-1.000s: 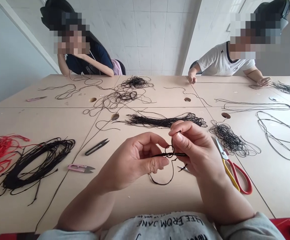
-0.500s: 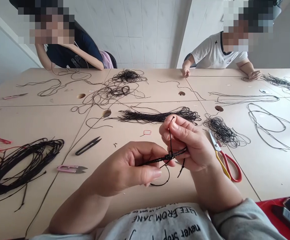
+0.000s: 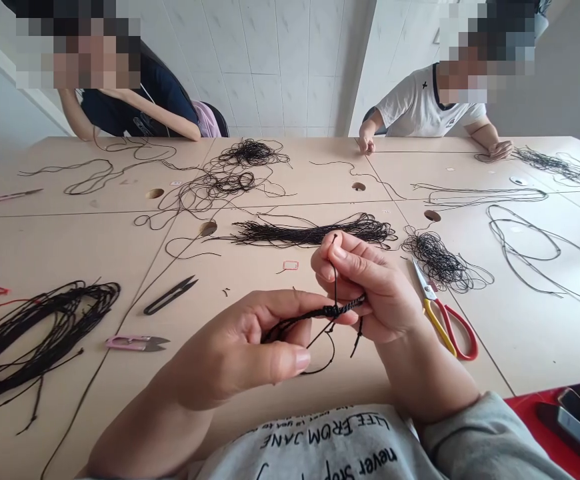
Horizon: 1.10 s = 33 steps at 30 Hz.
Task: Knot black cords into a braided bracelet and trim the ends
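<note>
Black braided cord (image 3: 345,306) pinched in both hands; left hand (image 3: 235,353) closed around one end, right hand (image 3: 370,287) gripping it too; red-and-yellow scissors (image 3: 435,327) sit just beside.

Left hand (image 3: 240,350), right hand (image 3: 370,287) pinching black braided cord (image 3: 343,307) between them.

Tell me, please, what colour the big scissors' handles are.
Handles are red and yellow, in head view.
</note>
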Available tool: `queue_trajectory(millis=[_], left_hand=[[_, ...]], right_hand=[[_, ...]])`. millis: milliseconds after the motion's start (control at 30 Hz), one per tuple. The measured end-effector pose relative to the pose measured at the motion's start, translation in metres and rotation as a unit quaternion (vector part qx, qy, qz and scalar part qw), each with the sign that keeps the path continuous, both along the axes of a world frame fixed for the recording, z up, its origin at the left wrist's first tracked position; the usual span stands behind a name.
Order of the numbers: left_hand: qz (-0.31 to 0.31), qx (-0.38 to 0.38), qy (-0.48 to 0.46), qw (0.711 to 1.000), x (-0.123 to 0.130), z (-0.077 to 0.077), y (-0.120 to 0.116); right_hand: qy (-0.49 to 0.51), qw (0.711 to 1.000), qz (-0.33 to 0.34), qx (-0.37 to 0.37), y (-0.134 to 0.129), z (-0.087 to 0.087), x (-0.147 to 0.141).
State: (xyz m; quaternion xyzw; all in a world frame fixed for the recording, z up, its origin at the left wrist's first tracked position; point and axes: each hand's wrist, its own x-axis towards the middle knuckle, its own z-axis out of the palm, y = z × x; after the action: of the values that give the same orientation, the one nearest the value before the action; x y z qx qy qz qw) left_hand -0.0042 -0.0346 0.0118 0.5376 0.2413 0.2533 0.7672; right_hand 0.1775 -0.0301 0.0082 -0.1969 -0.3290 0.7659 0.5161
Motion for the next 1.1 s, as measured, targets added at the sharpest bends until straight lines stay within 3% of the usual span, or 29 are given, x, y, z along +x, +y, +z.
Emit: queue_trajectory(millis=[367, 567, 700, 800, 933, 1100], left_hand=[[-0.018, 0.008, -0.008, 1.0, -0.0004, 0.0004, 0.001], [0.057, 0.197, 0.054, 0.977, -0.0017, -0.0006, 0.0041], [0.128, 0.257, 0.063, 0.956, -0.0019, -0.0021, 0.0046], [0.134, 0.233, 0.071, 0.961, -0.0006, -0.0001, 0.0042], [0.115, 0.125, 0.044, 0.984, -0.0001, 0.0014, 0.0026], [0.117, 0.058, 0.009, 0.991, -0.0005, -0.0009, -0.0012]], right_hand=[[0.016, 1.0, -0.024, 0.004, 0.0008, -0.0024, 0.0], [0.003, 0.999, -0.035, 0.033, -0.0034, -0.003, -0.0039], [0.004, 0.998, -0.046, 0.032, -0.0044, -0.0041, -0.0068], [-0.007, 0.998, -0.049, 0.035, -0.0035, -0.0051, -0.0066], [-0.036, 0.998, -0.011, 0.043, -0.0031, -0.0075, -0.0026], [-0.015, 0.988, 0.066, 0.143, -0.0043, -0.0091, 0.001]])
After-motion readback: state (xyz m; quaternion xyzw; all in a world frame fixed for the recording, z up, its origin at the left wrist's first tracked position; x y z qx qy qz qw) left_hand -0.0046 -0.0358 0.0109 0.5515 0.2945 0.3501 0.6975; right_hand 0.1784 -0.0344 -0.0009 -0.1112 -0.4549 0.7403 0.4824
